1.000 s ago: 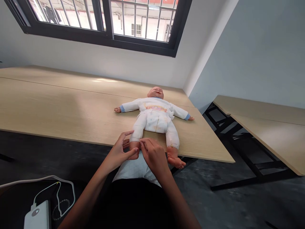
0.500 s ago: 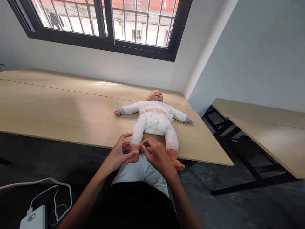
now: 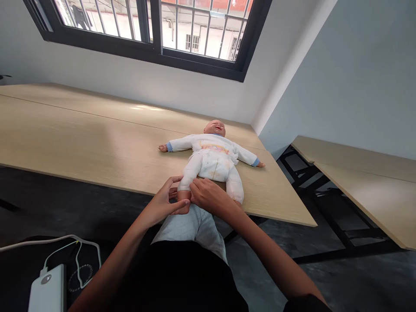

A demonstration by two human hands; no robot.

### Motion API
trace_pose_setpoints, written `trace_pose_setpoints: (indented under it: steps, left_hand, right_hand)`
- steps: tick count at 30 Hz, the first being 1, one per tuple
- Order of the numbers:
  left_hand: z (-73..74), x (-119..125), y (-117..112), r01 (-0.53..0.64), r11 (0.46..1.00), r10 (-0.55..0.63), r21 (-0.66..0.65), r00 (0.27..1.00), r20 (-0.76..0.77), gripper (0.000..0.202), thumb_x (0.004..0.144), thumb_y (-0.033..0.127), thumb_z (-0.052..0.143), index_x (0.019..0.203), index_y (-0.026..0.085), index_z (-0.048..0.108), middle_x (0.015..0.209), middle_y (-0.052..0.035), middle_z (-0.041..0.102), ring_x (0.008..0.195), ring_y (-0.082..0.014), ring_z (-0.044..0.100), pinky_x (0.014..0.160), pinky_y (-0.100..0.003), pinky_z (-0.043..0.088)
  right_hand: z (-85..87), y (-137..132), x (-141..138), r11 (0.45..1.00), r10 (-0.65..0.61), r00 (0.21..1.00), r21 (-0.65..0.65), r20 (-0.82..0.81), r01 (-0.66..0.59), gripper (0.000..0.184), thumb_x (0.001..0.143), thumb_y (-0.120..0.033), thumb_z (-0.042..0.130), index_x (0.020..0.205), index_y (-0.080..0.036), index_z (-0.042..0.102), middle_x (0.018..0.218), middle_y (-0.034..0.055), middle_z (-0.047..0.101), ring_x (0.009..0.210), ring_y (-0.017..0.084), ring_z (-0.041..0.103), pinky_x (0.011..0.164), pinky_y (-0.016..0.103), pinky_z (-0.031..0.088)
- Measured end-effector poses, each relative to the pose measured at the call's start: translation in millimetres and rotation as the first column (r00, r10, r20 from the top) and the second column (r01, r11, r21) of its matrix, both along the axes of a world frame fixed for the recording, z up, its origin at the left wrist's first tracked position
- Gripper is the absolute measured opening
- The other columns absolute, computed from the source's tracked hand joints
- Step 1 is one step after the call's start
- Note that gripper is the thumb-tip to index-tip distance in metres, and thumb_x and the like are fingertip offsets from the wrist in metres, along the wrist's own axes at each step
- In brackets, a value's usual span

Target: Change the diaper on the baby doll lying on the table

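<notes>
Baby doll (image 3: 212, 158) lies on its back, arms spread, in a white top and white trousers. Its head points away from the person and its feet reach past the near edge of the wooden table (image 3: 81, 143) beneath it.

The left hand (image 3: 162, 206) is closed around the doll's bare ankle and foot on that side, thumb under and forefinger over. The right hand (image 3: 208, 197) rests across the doll's lower legs, with its fingertips at the trouser cuff (image 3: 184, 185) just above the held ankle. Its back faces the camera, so I cannot tell whether those fingers pinch the fabric or only press on it. The doll's other foot is hidden behind the right wrist.

Directly below the doll's feet, pale cloth (image 3: 191, 227) covers the person's lap. Well to the lower left of the doll are a white power bank (image 3: 45, 292) and its looped cable (image 3: 74, 245). A barred window (image 3: 156, 30) sits high beyond the doll's head, and a second table (image 3: 367, 173) stands apart to the doll's right.

The main risk, as I judge it, is the overhang. Nothing pins the torso and the tabletop looks smooth, so any tug along the leg could drag the whole doll over the edge. A cuff snagged on the heel would add to that drag. A loose hold on the smooth ankle might let the foot slip free.
</notes>
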State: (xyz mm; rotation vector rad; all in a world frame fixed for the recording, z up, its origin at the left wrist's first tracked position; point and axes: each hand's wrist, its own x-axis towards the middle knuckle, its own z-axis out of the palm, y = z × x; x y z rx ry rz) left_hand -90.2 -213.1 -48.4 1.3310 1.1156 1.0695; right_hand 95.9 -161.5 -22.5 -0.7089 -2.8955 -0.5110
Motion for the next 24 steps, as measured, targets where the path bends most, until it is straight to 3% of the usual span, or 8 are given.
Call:
trace_pose_setpoints:
  steps: [9, 12, 16, 18, 20, 22, 24]
  left_hand:
    - [-0.4, 1, 0, 0.03, 0.999, -0.03, 0.013, 1.0, -0.001, 0.075, 0.074, 0.041, 0.078, 0.134, 0.021, 0.037, 0.13, -0.0154, 0.062, 0.118, -0.0285, 0.064, 0.106, -0.048, 0.048]
    - [-3.0, 1, 1, 0.026, 1.0, -0.026, 0.003, 1.0, 0.015, 0.077, 0.073, 0.042, 0.079, 0.134, 0.021, 0.036, 0.127, -0.0149, 0.064, 0.119, -0.0283, 0.064, 0.107, -0.047, 0.048]
    - [-6.8, 0, 2, 0.012, 1.0, -0.012, 0.001, 0.999, 0.031, 0.079, 0.071, 0.045, 0.081, 0.132, 0.02, 0.039, 0.124, -0.014, 0.065, 0.121, -0.0288, 0.062, 0.109, -0.047, 0.046]
    - [-4.8, -6, 6, -0.017, 1.0, 0.018, -0.011, 0.999, 0.031, 0.078, 0.07, 0.05, 0.08, 0.13, 0.019, 0.041, 0.126, -0.0148, 0.064, 0.124, -0.03, 0.06, 0.108, -0.047, 0.047]
    - [3.1, -13, 17, -0.107, 0.994, 0.107, 0.005, 0.994, -0.001, 0.075, 0.069, 0.054, 0.08, 0.125, 0.018, 0.047, 0.133, -0.0169, 0.059, 0.129, -0.0316, 0.055, 0.107, -0.046, 0.047]
    - [16.0, -18, 38, -0.208, 0.976, 0.21, 0.059, 0.977, -0.037, 0.069, 0.069, 0.055, 0.079, 0.12, 0.017, 0.054, 0.141, -0.0168, 0.053, 0.135, -0.0316, 0.05, 0.111, -0.043, 0.044]
    - [29.1, -18, 68, -0.2, 0.978, 0.201, 0.059, 0.979, -0.013, 0.059, 0.074, 0.055, 0.077, 0.116, 0.017, 0.06, 0.141, -0.0132, 0.056, 0.138, -0.0287, 0.047, 0.115, -0.038, 0.04]
  right_hand:
    - [-7.7, 12, 0, 0.976, -0.068, 0.979, -0.215, -0.191, 0.026, 0.015, 0.09, -0.009, 0.05, 0.082, -0.018, 0.058, 0.087, 0.0094, 0.06, 0.081, 0.023, 0.057, 0.072, 0.035, 0.047]
    - [-1.0, 8, 4, 0.939, -0.107, 0.95, -0.344, -0.294, 0.0, 0.016, 0.095, -0.015, 0.046, 0.082, -0.018, 0.056, 0.085, 0.0086, 0.06, 0.078, 0.022, 0.057, 0.072, 0.035, 0.047]
    - [13.7, 1, 26, 0.893, -0.273, 0.847, -0.448, -0.457, 0.047, 0.023, 0.1, -0.026, 0.039, 0.085, -0.018, 0.054, 0.086, 0.0067, 0.062, 0.081, 0.022, 0.057, 0.075, 0.037, 0.046]
    - [19.3, 5, 46, 0.877, -0.365, 0.746, -0.475, -0.557, 0.074, 0.023, 0.1, -0.031, 0.042, 0.086, -0.019, 0.056, 0.087, 0.0058, 0.062, 0.082, 0.021, 0.057, 0.079, 0.037, 0.045]
    - [20.4, 19, 69, 0.865, -0.443, 0.595, -0.495, -0.671, 0.086, 0.023, 0.096, -0.037, 0.049, 0.088, -0.018, 0.058, 0.091, 0.0069, 0.064, 0.085, 0.021, 0.058, 0.084, 0.038, 0.046]
    - [16.5, 41, 89, 0.821, -0.559, 0.34, -0.562, -0.756, 0.099, 0.026, 0.09, -0.042, 0.057, 0.094, -0.017, 0.06, 0.104, 0.0107, 0.065, 0.092, 0.022, 0.06, 0.087, 0.038, 0.048]
    - [9.4, 65, 102, 0.693, -0.72, 0.054, -0.721, -0.692, 0.014, 0.028, 0.087, -0.042, 0.062, 0.1, -0.017, 0.061, 0.113, 0.012, 0.065, 0.103, 0.022, 0.06, 0.095, 0.036, 0.049]
